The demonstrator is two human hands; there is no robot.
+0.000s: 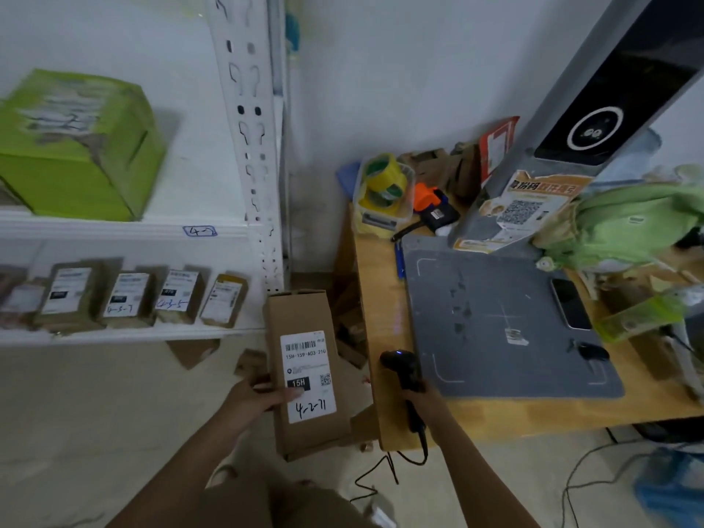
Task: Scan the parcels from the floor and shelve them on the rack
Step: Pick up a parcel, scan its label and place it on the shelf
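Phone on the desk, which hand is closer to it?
Right. The right hand grips the scanner, left of the phone and nearer the camera; the left hand holds the parcel farther left.

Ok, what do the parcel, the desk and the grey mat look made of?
Parcel: plain brown cardboard, matte, with folded flap edges. Desk: wood or wood-look laminate, yellowish with a slight sheen; the grain is unclear. Mat: grey, matte, scuffed and marked; likely rubber or plastic, cannot tell which.
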